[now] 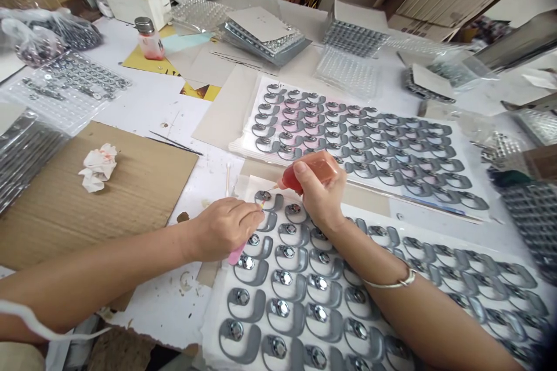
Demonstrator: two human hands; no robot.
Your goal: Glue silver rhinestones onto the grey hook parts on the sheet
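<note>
My right hand (322,197) grips a small squeeze bottle of red liquid (315,169), its thin nozzle pointing left and down at a grey metal piece with a shiny round centre (263,196). My left hand (224,227) pinches a pink stick tool (237,253) close to that same piece, touching the sheet. Both hands rest over a white sheet (217,313) laid with rows of the grey pieces. A thin bracelet (398,283) circles my right wrist.
A second sheet of grey pieces (369,145), some tinted pink, lies behind. Corrugated cardboard (143,185) with a crumpled stained tissue (99,167) sits left. A capped bottle of red liquid (149,39), clear blister trays (65,87) and stacked boxes crowd the back.
</note>
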